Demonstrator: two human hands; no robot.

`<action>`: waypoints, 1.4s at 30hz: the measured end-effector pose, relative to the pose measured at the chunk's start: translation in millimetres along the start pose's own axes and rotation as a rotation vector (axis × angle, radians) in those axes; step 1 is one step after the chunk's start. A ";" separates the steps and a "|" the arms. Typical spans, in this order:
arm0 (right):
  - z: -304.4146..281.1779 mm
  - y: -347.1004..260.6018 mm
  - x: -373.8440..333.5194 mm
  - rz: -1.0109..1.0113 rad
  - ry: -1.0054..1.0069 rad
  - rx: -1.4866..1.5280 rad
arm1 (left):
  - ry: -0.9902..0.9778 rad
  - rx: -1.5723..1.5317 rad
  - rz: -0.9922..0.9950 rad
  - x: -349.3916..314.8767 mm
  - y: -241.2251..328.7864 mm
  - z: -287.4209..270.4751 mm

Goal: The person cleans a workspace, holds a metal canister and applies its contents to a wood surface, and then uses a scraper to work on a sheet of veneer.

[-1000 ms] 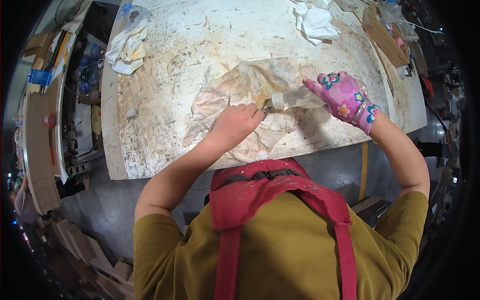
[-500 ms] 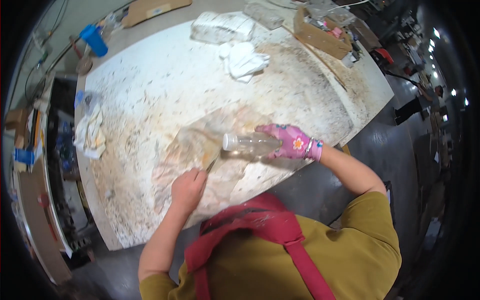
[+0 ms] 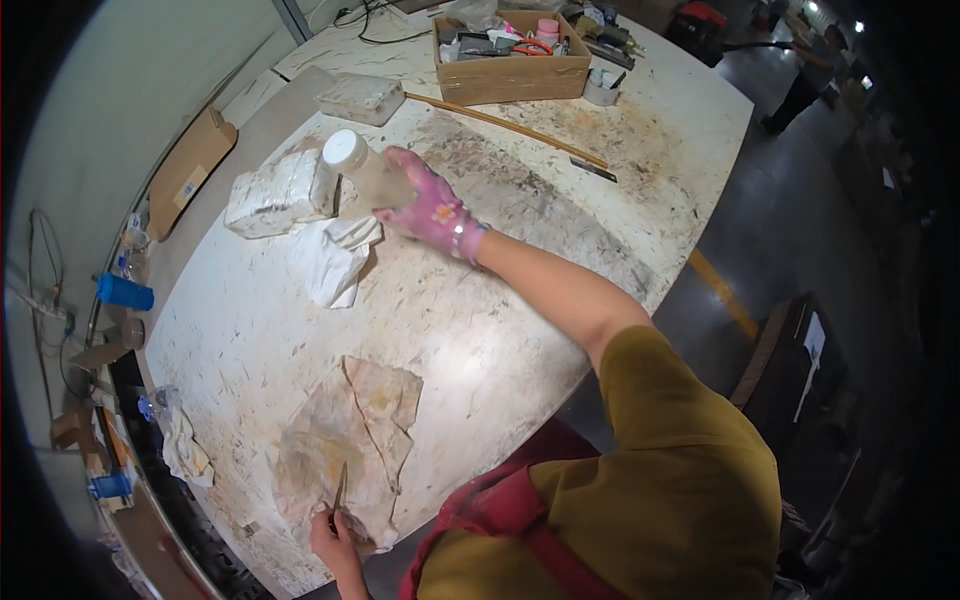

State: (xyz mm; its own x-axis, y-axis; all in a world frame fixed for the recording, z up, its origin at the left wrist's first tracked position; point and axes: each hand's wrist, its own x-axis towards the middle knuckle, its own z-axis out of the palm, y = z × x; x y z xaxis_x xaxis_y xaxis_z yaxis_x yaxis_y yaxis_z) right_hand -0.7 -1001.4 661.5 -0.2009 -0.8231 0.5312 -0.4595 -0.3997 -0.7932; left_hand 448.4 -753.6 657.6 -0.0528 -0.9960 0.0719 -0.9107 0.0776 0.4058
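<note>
My right hand [image 3: 435,208], in a pink flowered glove, is closed around a clear plastic bottle [image 3: 378,180] with a white cap. The bottle is tilted, beside a white wrapped block [image 3: 285,193] and above a crumpled white cloth [image 3: 340,255]. Down at the near edge, my bare left hand [image 3: 335,542] grips a thin pointed tool [image 3: 342,487] whose exact kind I cannot make out. Its tip lies over a stained, wrinkled sheet [image 3: 375,400] spread on the white table [image 3: 490,350].
A cardboard box [image 3: 515,80] of small items stands at the far side, with a grey cup [image 3: 602,88] beside it. A long thin stick [image 3: 510,127] and a dark-bladed cutter [image 3: 593,169] lie before it. Far left stands a blue cup [image 3: 125,291]. Another person [image 3: 810,75] is in the background.
My right hand has carried the bottle from over the stained sheet to the far side, beside the wrapped block. My left hand keeps the thin tool at the sheet. The view has turned.
</note>
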 end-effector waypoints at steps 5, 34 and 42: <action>-4.2 56.4 13.5 0.153 0.036 -0.072 | -0.071 -0.086 -0.257 -7.1 18.3 -6.9; -301.6 198.5 -76.6 -0.033 -0.325 -0.892 | -0.178 -0.212 -0.550 -10.1 24.0 -6.9; -258.7 191.7 -67.4 0.483 -0.354 -0.304 | -0.259 -1.005 -0.878 -16.0 38.7 8.0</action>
State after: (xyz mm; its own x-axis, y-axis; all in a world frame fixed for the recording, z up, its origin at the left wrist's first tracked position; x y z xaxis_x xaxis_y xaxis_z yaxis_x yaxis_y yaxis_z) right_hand -299.0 -918.2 550.6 -0.1735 -0.9843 -0.0329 -0.6231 0.1356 -0.7703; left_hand 410.7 -735.0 664.9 0.2091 -0.7041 -0.6786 -0.0002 -0.6940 0.7200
